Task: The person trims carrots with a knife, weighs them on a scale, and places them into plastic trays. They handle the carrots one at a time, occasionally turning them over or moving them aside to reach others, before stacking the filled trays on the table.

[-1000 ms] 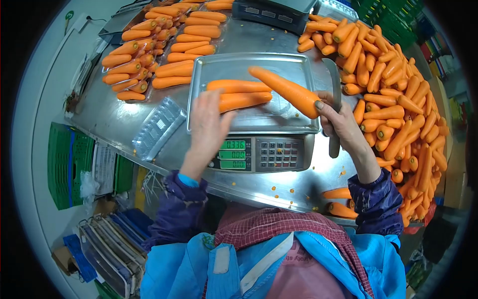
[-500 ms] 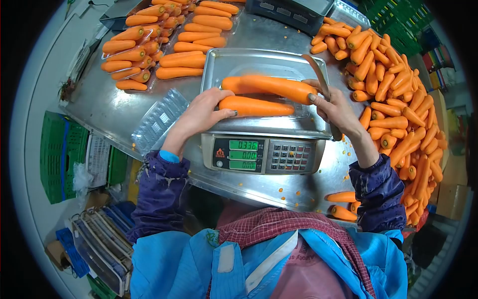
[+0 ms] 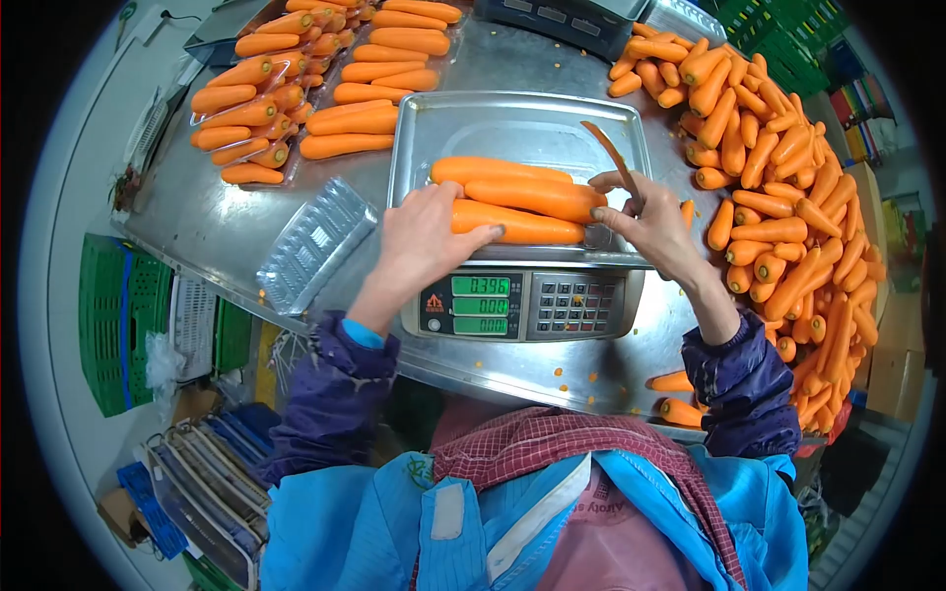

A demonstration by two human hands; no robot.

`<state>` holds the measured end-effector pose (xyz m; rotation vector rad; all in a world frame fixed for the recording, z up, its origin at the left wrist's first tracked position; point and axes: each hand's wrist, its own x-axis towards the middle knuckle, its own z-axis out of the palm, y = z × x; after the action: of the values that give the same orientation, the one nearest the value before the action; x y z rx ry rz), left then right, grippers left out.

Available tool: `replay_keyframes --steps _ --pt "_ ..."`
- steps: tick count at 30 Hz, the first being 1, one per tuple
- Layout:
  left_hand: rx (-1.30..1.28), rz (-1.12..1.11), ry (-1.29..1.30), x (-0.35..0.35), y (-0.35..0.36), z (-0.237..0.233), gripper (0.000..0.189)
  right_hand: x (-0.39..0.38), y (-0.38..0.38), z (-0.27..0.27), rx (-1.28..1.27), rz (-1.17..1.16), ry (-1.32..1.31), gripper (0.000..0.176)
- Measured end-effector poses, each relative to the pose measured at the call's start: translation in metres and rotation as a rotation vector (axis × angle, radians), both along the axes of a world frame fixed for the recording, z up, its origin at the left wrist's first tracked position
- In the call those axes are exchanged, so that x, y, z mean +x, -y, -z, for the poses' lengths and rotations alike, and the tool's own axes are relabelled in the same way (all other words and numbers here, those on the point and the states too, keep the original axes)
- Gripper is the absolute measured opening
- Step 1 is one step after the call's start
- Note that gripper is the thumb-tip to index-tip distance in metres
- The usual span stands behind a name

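Three carrots (image 3: 532, 199) lie side by side on the metal pan (image 3: 512, 108) of a digital scale (image 3: 576, 305). Clear plastic shows at their right ends. My left hand (image 3: 419, 231) grips the carrots at their left ends, thumb along the front carrot (image 3: 522, 225). In my right hand (image 3: 655, 227) is a thin, curved knife (image 3: 609, 153), its blade pointing up and away. The right thumb and fingertips touch the carrots' right ends. The scale's top display (image 3: 481, 286) seems to read 0.396.
A large heap of loose carrots (image 3: 778, 227) covers the right side of the metal table (image 3: 345, 246). Packed carrots (image 3: 246, 108) and rows of carrots (image 3: 379, 74) lie at the left. Clear plastic trays (image 3: 315, 246) sit left of the scale. Another scale (image 3: 562, 20) stands behind.
The middle carrot, tilted and raised before, now lies between the other two. My left hand has shifted slightly right. The display went from about 0.336 to 0.396.
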<state>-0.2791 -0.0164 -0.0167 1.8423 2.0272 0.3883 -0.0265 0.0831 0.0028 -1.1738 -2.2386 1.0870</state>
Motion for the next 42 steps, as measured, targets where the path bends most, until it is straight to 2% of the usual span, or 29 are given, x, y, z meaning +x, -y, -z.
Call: replay_keyframes --steps 2,7,9,13,15,16,18,19,20,22,24,25,26,29,30,33,37,41,42 --pt "0.102 -0.09 0.017 0.008 0.0 0.016 0.058 -0.003 0.008 0.0 -0.027 -0.001 -0.023 0.031" --pt "0.099 -0.083 0.125 0.005 0.002 0.019 0.048 -0.003 0.015 0.006 0.005 -0.027 0.002 0.027" --pt "-0.005 -0.054 0.176 0.002 0.001 0.015 0.05 -0.003 0.015 0.005 0.007 -0.027 0.007 0.026" --pt "0.064 0.029 0.297 -0.019 0.006 0.027 0.047 0.007 0.01 0.007 -0.005 0.049 -0.003 0.027" --pt "0.072 0.053 0.666 -0.029 0.012 0.023 0.043 0.015 0.005 0.009 0.01 0.155 0.014 0.031" --pt "0.079 0.051 0.661 -0.031 0.015 0.019 0.043 0.019 0.003 0.01 0.015 0.151 0.009 0.031" --pt "0.181 -0.226 0.501 -0.037 0.023 0.011 0.042 0.025 0.0 0.013 -0.056 0.241 0.016 0.035" --pt "0.204 -0.249 0.357 -0.048 0.022 0.02 0.042 0.028 -0.004 0.019 -0.003 0.227 0.063 0.037" --pt "0.224 -0.257 0.346 -0.053 0.022 0.027 0.042 0.029 -0.007 0.026 -0.042 0.225 0.115 0.035" --pt "-0.187 -0.303 0.492 -0.048 0.017 0.016 0.04 0.024 -0.011 0.033 -0.175 0.142 0.138 0.032" --pt "0.008 -0.179 0.29 -0.046 0.013 0.036 0.037 0.017 -0.013 0.032 -0.318 0.093 0.1 0.028" --pt "-0.013 -0.178 0.299 -0.046 0.009 0.035 0.029 0.013 -0.012 0.032 -0.289 0.085 0.085 0.025" --pt "0.004 -0.181 0.293 -0.046 0.007 0.032 0.029 0.012 -0.014 0.033 -0.321 0.092 0.044 0.023" --pt "-0.133 -0.258 0.644 -0.05 -0.001 0.022 0.017 0.008 -0.021 0.026 -0.417 0.094 0.029 0.019" --pt "-0.12 -0.254 0.643 -0.055 -0.006 0.02 0.017 0.007 -0.024 0.022 -0.451 0.099 -0.014 0.017" --pt "-0.069 -0.289 0.849 -0.074 -0.027 0.013 0.017 -0.01 -0.043 -0.001 -0.472 0.098 -0.075 0.014" --pt "0.066 -0.272 0.85 -0.118 -0.08 0.002 0.02 -0.052 -0.093 -0.017 -0.393 0.09 -0.052 0.012" --pt "0.09 -0.267 0.87 -0.174 -0.153 0.02 0.017 -0.109 -0.155 -0.012 -0.366 0.072 -0.023 0.012" --pt "0.139 -0.318 0.806 -0.188 -0.172 0.028 0.018 -0.124 -0.173 -0.005 -0.361 0.104 0.005 0.01"
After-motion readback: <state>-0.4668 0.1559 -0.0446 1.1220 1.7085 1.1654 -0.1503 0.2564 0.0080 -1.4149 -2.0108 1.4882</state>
